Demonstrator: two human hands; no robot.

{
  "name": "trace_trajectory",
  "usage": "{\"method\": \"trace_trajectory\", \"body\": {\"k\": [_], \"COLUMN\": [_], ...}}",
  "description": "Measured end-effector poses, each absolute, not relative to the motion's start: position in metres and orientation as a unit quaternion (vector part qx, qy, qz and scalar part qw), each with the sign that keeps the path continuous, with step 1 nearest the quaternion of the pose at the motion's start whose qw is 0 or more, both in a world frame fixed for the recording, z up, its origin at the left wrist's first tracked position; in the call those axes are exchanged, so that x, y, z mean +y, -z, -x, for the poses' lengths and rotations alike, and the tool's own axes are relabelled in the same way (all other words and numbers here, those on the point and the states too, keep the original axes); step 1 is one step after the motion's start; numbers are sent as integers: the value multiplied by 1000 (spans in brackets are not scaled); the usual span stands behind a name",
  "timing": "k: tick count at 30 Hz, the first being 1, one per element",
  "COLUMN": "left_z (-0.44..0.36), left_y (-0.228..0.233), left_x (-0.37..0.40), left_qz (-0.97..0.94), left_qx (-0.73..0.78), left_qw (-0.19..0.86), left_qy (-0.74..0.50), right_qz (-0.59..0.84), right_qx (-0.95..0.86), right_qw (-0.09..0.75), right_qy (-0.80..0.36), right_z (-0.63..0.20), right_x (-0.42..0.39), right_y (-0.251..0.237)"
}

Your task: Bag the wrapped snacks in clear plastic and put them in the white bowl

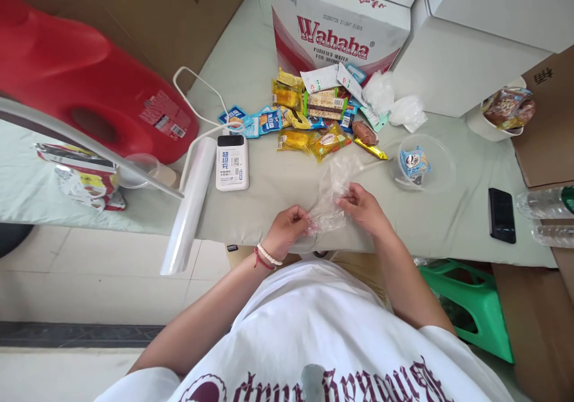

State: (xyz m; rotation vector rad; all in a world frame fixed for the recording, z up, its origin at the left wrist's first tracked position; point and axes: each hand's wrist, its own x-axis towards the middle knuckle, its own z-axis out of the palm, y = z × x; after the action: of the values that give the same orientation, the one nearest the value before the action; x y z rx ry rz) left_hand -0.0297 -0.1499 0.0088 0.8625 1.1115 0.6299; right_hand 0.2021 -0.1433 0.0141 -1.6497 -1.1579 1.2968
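At the far left of the frame a red jug [89, 85] lies on my worktop [269, 192], with printed bags [85, 177] below it near the edge. Right of that, a roll of clear film [191, 201] runs down over the worktop's edge, and a white power bank [232, 162] sits just beside its upper end.

In the lower middle, my left hand [289, 225] pinches the lower left edge of a clear plastic bag [334, 189], fingers closed on the film. The bag rests on the worktop close to its near edge, rising crumpled between my hands. My right hand [363, 207] grips the bag's right side, thumb and fingers closed on it.

Above the bag, a heap of snack packets [314, 121] lies in front of a Wahaha water carton [341, 28]. Further right, a clear bowl [437, 166] holds one small packet [415, 161]. A black phone [501, 213] lies flat near the right edge.
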Motion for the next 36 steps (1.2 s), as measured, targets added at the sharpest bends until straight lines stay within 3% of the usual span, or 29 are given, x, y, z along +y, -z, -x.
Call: {"method": "trace_trajectory", "body": {"k": [3, 7, 10, 12, 14, 18, 21, 24, 27, 31, 33, 36], "left_z": [40, 40, 19, 2, -8, -3, 8, 10, 7, 4, 3, 2], "left_y": [-18, -37, -42, -35, -22, 4, 9, 7, 4, 3, 3, 2], "left_x": [-159, -165, -154, -138, -121, -99, -98, -102, -105, -111, -114, -119], "left_qz": [-477, -614, -638, -633, -607, -478, -389, -340, -357, -396, -409, -438], "left_qx": [507, 594, 584, 571, 549, 543, 528, 511, 502, 504, 504, 498], "left_qw": [680, 401, 318, 343, 437, 583, 639, 681, 689, 665, 655, 642], "left_qy": [-230, -332, -387, -395, -372, -370, -402, -400, -383, -383, -386, -385], "right_qz": [655, 692, 704, 697, 688, 690, 703, 689, 702, 750, 753, 723], "right_qx": [-570, -644, -659, -665, -668, -620, -501, -435, -486, -542, -541, -535], "right_qw": [312, 223, 162, 156, 167, 264, 336, 330, 313, 336, 329, 303], "right_qy": [-385, -237, -209, -217, -229, -265, -375, -477, -416, -176, -180, -314], "right_z": [-188, -165, -149, -144, -149, -179, -203, -221, -232, -224, -209, -182], "right_x": [-126, -125, -133, -137, -140, -152, -171, -185, -180, -155, -144, -133], "right_y": [-9, -20, -34, -38, -36, -22, -14, -14, -24, -40, -41, -30]}}
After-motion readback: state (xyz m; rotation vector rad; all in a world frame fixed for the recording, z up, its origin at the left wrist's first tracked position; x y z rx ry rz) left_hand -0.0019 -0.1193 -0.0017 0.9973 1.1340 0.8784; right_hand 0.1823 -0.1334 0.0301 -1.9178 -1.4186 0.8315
